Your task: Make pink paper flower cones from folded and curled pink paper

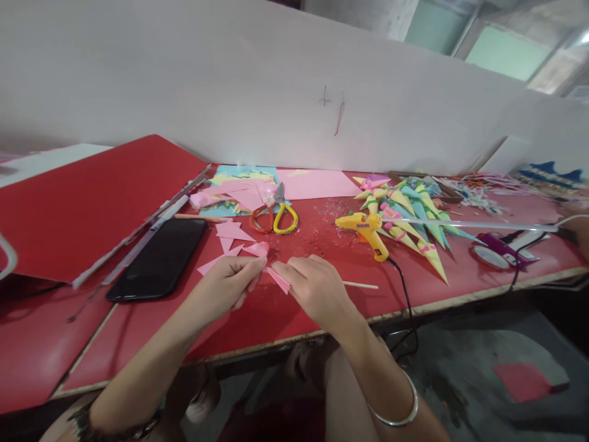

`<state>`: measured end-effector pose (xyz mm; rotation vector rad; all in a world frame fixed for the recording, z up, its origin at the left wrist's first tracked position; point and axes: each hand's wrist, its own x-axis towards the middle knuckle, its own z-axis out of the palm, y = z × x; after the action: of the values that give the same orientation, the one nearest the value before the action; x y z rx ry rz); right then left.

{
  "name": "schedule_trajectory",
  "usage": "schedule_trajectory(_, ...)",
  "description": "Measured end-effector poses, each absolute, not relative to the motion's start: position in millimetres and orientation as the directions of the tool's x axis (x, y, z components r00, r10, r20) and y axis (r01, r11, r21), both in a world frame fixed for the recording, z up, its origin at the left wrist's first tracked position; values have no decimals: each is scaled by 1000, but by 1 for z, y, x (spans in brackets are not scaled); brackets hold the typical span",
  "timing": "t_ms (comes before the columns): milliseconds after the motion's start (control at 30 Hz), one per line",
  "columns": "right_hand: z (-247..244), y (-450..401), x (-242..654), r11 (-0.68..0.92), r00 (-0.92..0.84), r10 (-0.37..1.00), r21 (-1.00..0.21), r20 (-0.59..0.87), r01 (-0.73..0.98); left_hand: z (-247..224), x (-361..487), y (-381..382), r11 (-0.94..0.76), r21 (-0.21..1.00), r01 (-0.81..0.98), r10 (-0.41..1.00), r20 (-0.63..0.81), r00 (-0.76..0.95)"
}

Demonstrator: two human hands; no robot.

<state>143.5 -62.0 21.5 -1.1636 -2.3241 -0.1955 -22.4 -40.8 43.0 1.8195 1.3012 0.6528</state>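
A pleated-looking piece of pink paper (pixel 279 282) sits between my hands, above the red tabletop. My right hand (pixel 317 291) is closed on it, fingers bent over its upper side. My left hand (pixel 234 279) is closed too, thumb and forefinger pinched close to the paper's far end; what they grip is hidden. Just beyond my left hand lie several cut pink paper pieces (pixel 230 236). A thin pale stick (pixel 361 285) shows to the right of my right hand; its other end is hidden, and I cannot tell whether the hand touches it.
Scissors (pixel 275 218) with red and yellow handles lie ahead. To the right are a yellow glue gun (pixel 365 233) with a cord and a pile of paper cones (pixel 414 212). A black phone (pixel 159 261) and a large red board (pixel 101 205) lie left. A white wall (pixel 257 92) stands behind.
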Motion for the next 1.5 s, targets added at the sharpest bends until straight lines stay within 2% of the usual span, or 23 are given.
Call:
schedule_trajectory(33,22,-62,143,611,-481,716,-121,506,782,43,-22,-41,-179,812,556,943,-20,332)
schedule_trajectory(100,24,-62,145,597,-454,757,-215,470,773,43,-24,-42,-312,714,627,934,111,339)
schedule_trajectory(200,28,-62,148,584,-418,806,-452,419,674,42,-29,-39,-577,451,681,817,319,481)
schedule_trajectory(267,29,-61,150,598,-422,802,-577,423,556,41,-34,-35,-677,312,667,734,355,579)
schedule_trajectory(333,29,-61,150,621,-430,781,-627,452,469,41,-37,-32,-713,260,651,696,371,614)
schedule_trajectory(400,28,-60,151,640,-434,767,-620,473,454,42,-37,-32,-720,289,630,691,381,615)
schedule_trajectory(500,26,-60,152,660,-457,751,-537,476,526,45,-32,-36,-686,414,598,727,365,582)
schedule_trajectory(600,24,-61,152,666,-477,735,-381,481,642,47,-25,-42,-567,608,556,807,275,523)
schedule_trajectory(700,21,-61,149,628,-468,705,-163,533,761,46,-20,-45,-336,791,512,885,78,460)
schedule_trajectory(767,20,-62,147,591,-464,688,-59,557,805,45,-18,-46,-227,825,517,905,-17,425)
schedule_trajectory(800,20,-62,146,583,-463,690,-48,557,811,45,-18,-47,-227,808,543,918,-9,397)
schedule_trajectory(833,20,-63,145,588,-460,698,-72,549,805,45,-18,-47,-267,763,588,931,46,362)
schedule_trajectory(900,23,-63,145,616,-451,732,-214,510,758,45,-20,-47,-423,588,689,906,256,338)
schedule_trajectory(967,26,-64,147,644,-464,756,-395,462,656,45,-25,-46,-607,356,711,780,440,445)
schedule_trajectory(1033,28,-64,149,658,-492,753,-519,438,546,45,-29,-44,-743,194,641,636,504,585)
schedule_trajectory(1100,28,-63,152,672,-488,738,-571,466,472,45,-31,-43,-772,157,615,592,528,608)
schedule_trajectory(1167,26,-62,153,689,-459,724,-571,514,446,45,-28,-44,-727,249,640,658,520,545)
schedule_trajectory(1233,25,-61,154,707,-453,707,-515,543,485,46,-24,-46,-643,432,632,763,437,477)
schedule_trajectory(1300,24,-62,153,706,-469,695,-393,545,589,46,-18,-48,-496,639,587,863,289,414)
schedule_trajectory(1367,24,-63,151,672,-482,687,-223,544,706,44,-14,-49,-273,807,524,933,88,349)
schedule_trajectory(1433,24,-65,149,626,-495,678,-74,544,776,41,-11,-49,-50,892,449,945,-103,310)
schedule_trajectory(1500,24,-66,147,605,-505,685,-25,525,796,39,-9,-49,62,909,412,933,-199,299)
